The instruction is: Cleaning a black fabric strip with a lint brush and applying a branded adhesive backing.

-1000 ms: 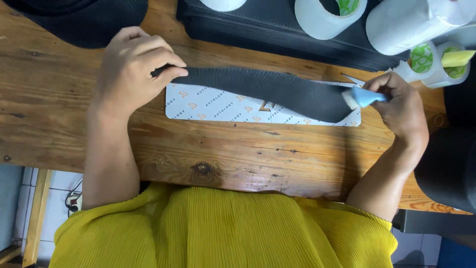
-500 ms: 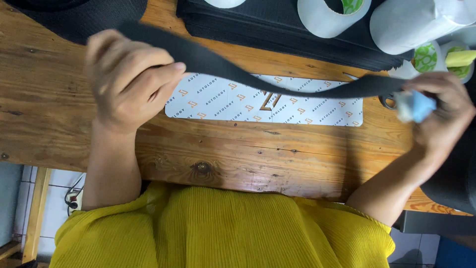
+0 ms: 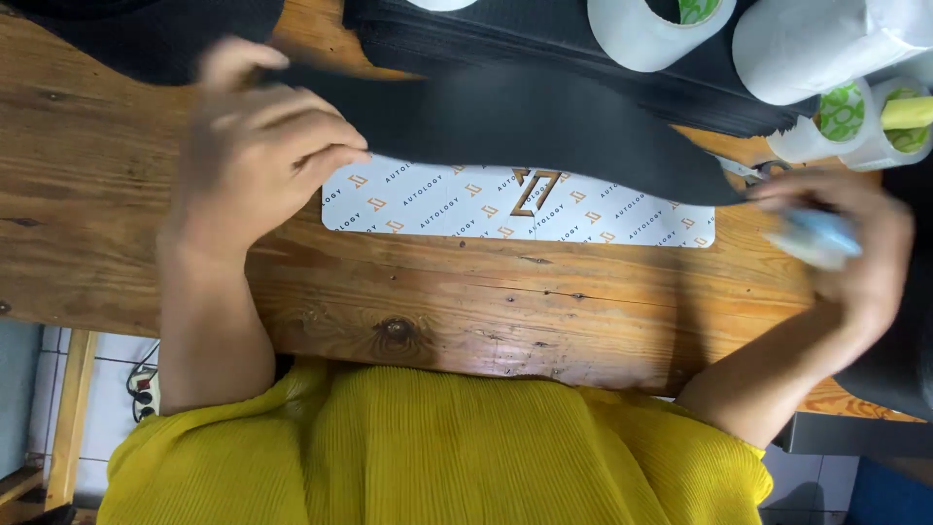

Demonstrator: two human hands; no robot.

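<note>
A long black strip of material (image 3: 525,126) is raised above the wooden table (image 3: 466,301), stretched between both hands. My left hand (image 3: 262,156) grips its left end, blurred by motion. My right hand (image 3: 836,243) is at the strip's right tip and also holds a small light blue tool (image 3: 814,236). Under the strip lies a white patterned rectangular card (image 3: 505,209), flat on the table and partly covered by the strip.
A stack of black strips (image 3: 544,39) lies at the table's far side. Several white tape rolls (image 3: 651,29) and a large white roll (image 3: 826,49) stand at the top right. Black material (image 3: 136,39) sits top left. A metal tool (image 3: 748,171) lies near my right hand.
The black strip went from lying flat on the white card to being lifted off it. Both hands rose with it, and the strip now shows its broad face.
</note>
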